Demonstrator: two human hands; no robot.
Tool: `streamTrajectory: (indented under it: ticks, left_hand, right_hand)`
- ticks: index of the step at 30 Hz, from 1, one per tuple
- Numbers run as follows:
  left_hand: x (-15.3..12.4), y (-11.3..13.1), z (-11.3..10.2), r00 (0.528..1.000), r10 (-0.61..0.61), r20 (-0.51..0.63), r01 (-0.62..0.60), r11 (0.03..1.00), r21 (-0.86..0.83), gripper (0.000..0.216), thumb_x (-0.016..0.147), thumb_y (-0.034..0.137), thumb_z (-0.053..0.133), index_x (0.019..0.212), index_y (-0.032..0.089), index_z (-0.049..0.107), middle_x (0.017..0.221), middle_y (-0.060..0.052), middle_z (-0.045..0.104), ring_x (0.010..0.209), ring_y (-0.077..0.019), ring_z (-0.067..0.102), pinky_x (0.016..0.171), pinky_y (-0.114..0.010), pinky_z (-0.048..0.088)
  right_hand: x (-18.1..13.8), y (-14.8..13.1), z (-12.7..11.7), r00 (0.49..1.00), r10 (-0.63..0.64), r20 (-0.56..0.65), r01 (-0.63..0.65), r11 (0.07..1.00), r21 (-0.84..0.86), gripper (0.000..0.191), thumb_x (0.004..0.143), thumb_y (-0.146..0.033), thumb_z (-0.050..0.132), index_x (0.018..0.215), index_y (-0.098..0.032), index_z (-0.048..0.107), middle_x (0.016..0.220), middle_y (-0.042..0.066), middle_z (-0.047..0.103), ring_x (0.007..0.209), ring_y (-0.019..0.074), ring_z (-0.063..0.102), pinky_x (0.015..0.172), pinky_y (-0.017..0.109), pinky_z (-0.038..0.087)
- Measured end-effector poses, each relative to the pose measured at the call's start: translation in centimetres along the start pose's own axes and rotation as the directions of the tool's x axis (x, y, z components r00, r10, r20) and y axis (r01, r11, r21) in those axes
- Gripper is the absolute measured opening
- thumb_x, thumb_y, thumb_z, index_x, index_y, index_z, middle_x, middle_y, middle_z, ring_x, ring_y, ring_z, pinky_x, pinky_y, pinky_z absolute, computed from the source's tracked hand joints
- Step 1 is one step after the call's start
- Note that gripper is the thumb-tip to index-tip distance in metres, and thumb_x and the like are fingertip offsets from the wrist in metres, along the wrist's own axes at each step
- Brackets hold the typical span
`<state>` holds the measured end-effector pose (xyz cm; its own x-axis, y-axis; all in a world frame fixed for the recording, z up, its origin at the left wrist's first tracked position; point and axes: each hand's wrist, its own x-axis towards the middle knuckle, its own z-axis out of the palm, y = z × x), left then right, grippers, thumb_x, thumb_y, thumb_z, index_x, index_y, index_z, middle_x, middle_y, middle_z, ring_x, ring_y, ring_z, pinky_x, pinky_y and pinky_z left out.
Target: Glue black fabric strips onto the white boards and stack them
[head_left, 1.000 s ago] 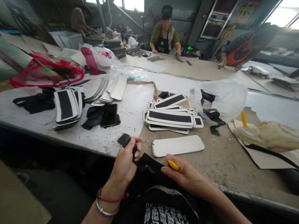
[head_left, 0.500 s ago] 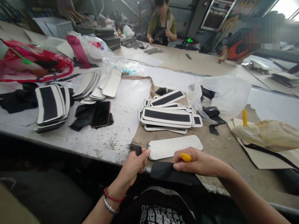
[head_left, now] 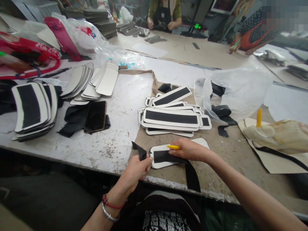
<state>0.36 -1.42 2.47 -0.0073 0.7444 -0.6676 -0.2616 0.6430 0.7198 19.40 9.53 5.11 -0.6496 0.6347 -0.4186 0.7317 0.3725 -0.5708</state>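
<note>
A white rounded panel (head_left: 200, 143) lies near the table's front edge, with at least one more under its left end. Along it runs a black strip (head_left: 160, 156), its left end inside the panel's border and its loose tail hanging over the front edge. My right hand (head_left: 190, 149) is closed round a slim yellow tool (head_left: 173, 147), kind unclear, with its fingertips on the strip. At the panel's left end my left hand (head_left: 139, 168) is closed on a short black piece of strip (head_left: 139, 150) that sticks up beyond the fingers.
Behind lies a pile of panels with black strips (head_left: 171, 117). To the left are a phone (head_left: 95, 116), a stack of stripped panels (head_left: 36, 106) and plain white panels (head_left: 107, 78). At right are a clear plastic bag (head_left: 243, 93) and another yellow handle (head_left: 259, 118). Two people work across the table.
My right hand has moved up and left, bringing the black strip from the table edge onto the white panel. My left hand stays by the panel's left end, still holding its black piece.
</note>
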Motion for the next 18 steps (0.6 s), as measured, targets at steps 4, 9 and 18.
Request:
streamTrajectory:
  ticks: [4, 9, 18]
  left_hand:
    - [0.1, 0.2, 0.0, 1.000, -0.017, -0.002, 0.017, 1.000, 0.010, 0.034, 0.058, 0.043, 0.066, 0.053, 0.020, 0.041, 0.044, 0.008, 0.035, 0.036, -0.0019, 0.019, 0.036, -0.019, 0.010]
    - [0.2, 0.3, -0.1, 0.999, -0.045, 0.013, 0.045, 0.999, 0.020, 0.034, 0.057, 0.043, 0.065, 0.051, 0.019, 0.041, 0.043, 0.008, 0.034, 0.036, -0.0018, 0.019, 0.036, -0.018, 0.011]
    - [0.6, 0.5, 0.0, 0.999, -0.031, -0.019, 0.032, 0.997, 0.069, 0.040, 0.056, 0.049, 0.069, 0.051, 0.018, 0.044, 0.043, 0.006, 0.038, 0.036, -0.0022, 0.022, 0.036, -0.018, 0.012]
  right_hand:
    - [0.5, -0.2, -0.4, 0.998, 0.002, 0.055, 0.000, 0.999, -0.047, 0.019, 0.081, -0.030, 0.057, 0.068, -0.019, 0.064, 0.062, 0.002, 0.062, 0.055, 0.0140, 0.049, 0.051, 0.024, 0.029]
    - [0.9, -1.0, -1.1, 0.985, 0.069, 0.156, -0.040, 0.983, -0.180, 0.024, 0.085, -0.034, 0.053, 0.081, -0.017, 0.069, 0.073, 0.006, 0.068, 0.062, 0.0160, 0.055, 0.053, 0.024, 0.030]
    - [1.1, -1.5, -1.1, 0.986, 0.037, 0.162, 0.011, 0.958, -0.288, 0.026, 0.086, -0.035, 0.053, 0.094, -0.020, 0.072, 0.083, 0.008, 0.072, 0.074, 0.0197, 0.062, 0.057, 0.025, 0.032]
